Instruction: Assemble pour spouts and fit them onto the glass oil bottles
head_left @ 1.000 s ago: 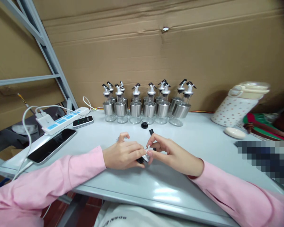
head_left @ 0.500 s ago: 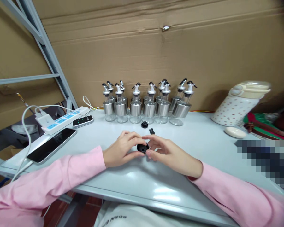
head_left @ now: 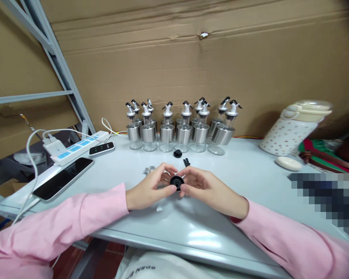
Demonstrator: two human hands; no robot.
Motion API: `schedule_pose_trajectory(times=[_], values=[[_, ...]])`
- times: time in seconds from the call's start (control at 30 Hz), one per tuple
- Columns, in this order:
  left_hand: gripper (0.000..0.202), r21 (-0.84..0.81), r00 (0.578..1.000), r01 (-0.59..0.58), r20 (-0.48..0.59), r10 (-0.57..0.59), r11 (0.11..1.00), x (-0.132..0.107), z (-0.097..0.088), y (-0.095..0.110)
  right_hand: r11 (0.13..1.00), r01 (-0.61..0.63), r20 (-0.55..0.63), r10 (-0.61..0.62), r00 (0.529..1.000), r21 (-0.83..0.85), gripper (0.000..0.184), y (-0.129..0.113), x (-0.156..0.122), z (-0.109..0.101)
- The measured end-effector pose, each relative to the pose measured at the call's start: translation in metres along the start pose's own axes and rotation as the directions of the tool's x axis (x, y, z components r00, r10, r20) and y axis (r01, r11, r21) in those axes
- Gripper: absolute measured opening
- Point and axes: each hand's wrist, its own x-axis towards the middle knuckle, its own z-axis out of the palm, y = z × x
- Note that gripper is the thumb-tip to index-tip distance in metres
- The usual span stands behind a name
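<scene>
Between both my hands, above the middle of the table, is a round black cap (head_left: 177, 181) with its hollow side facing me. My left hand (head_left: 152, 188) grips its left edge between thumb and fingers. On the opposite edge, my right hand (head_left: 208, 190) pinches it in the same way. Just beyond the fingers lies a small black lever (head_left: 186, 162). A black ribbed stopper (head_left: 177, 153) sits farther back. Beside my left fingers rests a small silver-grey spout piece (head_left: 149, 169), and a tiny white scrap (head_left: 159, 209) lies nearer me.
Several glass oil bottles (head_left: 166, 133) with steel sleeves and pourer tops line the back of the table (head_left: 235, 174). At left are a phone (head_left: 64, 179), a small black device (head_left: 101, 149) and a power strip (head_left: 80, 147). A dotted thermos (head_left: 291, 128) and a cream oval object (head_left: 289, 163) stand right.
The black cap has tilted so more of its inside faces me. My left hand has shifted down slightly, with its fingers drawn back, uncovering the silver-grey piece; the white scrap now shows.
</scene>
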Motion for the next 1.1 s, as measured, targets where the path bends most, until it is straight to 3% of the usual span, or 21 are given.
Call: schedule_pose_trajectory(times=[0.13,0.33,0.73,1.1], values=[[0.025,-0.063,0.998,0.057,-0.010,-0.057,0.996,0.001,0.002,0.001,1.000,0.002,0.000,-0.002,1.000,0.005,0.025,0.000,0.001,0.000],[0.029,-0.129,0.986,0.141,0.102,-0.128,0.982,0.002,0.000,0.005,0.999,-0.027,-0.006,0.027,1.000,-0.033,0.021,-0.005,-0.001,0.001],[0.028,0.096,0.986,0.154,0.050,-0.159,0.983,0.003,0.009,0.014,0.988,0.003,0.000,-0.003,1.000,-0.156,0.015,-0.010,-0.004,0.009],[0.020,0.292,0.997,0.066,0.024,-0.076,0.954,0.001,0.010,0.019,0.971,0.060,0.021,-0.056,0.998,-0.233,0.014,-0.014,-0.009,0.011]])
